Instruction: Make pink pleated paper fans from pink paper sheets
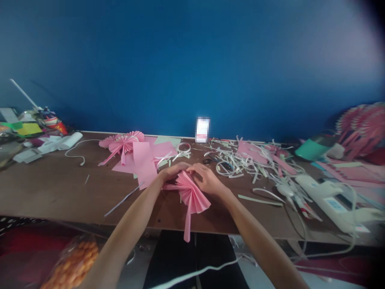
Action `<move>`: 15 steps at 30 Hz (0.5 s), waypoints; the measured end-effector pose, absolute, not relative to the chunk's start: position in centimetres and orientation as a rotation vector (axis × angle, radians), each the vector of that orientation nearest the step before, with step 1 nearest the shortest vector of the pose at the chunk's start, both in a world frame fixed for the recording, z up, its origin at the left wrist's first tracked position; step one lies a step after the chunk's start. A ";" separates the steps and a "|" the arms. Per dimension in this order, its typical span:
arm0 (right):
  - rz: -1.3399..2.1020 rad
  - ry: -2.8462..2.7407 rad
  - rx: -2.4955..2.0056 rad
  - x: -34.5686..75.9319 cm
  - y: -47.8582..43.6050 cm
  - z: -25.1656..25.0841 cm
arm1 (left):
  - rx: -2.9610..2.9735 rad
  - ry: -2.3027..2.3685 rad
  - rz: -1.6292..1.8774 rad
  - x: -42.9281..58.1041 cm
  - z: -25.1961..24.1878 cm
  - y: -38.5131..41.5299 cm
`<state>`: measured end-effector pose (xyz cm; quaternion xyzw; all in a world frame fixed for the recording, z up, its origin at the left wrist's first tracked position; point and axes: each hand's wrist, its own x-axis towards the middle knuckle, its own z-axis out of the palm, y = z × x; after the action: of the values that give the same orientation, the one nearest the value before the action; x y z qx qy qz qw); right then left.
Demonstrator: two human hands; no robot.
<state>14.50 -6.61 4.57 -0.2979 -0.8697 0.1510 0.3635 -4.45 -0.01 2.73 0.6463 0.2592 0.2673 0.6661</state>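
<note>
Left hand (pixel 172 171): I see it curled over the upper left edge of the fan (pixel 192 194), fingers closed down on the pleats; it has hold of the paper.
Right hand (pixel 206 179): I see it on the fan's upper right side, fingers bent and pressed onto the folds near the left hand's fingertips; grip closed on the paper too.
Fan: pink pleated paper, spread downward in a half-round, lying on the table (pixel 54 192) at its near edge, centre of my view. One long pink strip of it hangs over the edge.
Pink sheets (pixel 144 160): flat, just behind and left of the hands, the nearest sheet touching or nearly touching the left hand.
Finished fans (pixel 123 143): a small pink cluster farther back on the left, well apart from the hands.
Scraps (pixel 240 160): a heap of pale paper strips right of the hands, spreading toward the back.
Tape ring (pixel 184 147): pale, behind the hands, near the sheets.
Glue gun (pixel 327 198): white, lying at the right, cord looping off the edge.
Far right: more pink pleated pieces (pixel 363 124), partly blurred.
Far left: mixed clutter, too blurred for me to sort out.
Wall (pixel 192 60): plain blue behind the table.
</note>
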 end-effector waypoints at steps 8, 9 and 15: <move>0.315 -2.231 -0.816 14.5 -6.3 4.5 | 1.373 0.599 0.653 -4.5 2.5 0.1; 0.288 -2.208 -0.841 14.6 -6.1 4.4 | 1.362 0.626 0.677 -4.6 2.7 0.1; 0.052 -1.929 -0.985 17.0 -4.0 3.8 | 1.324 0.718 0.910 -5.8 3.8 0.5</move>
<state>16.96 -4.01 3.81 -0.4016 -0.7865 0.0210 0.4686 -5.84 0.55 3.78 0.5799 0.3144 0.3984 0.6373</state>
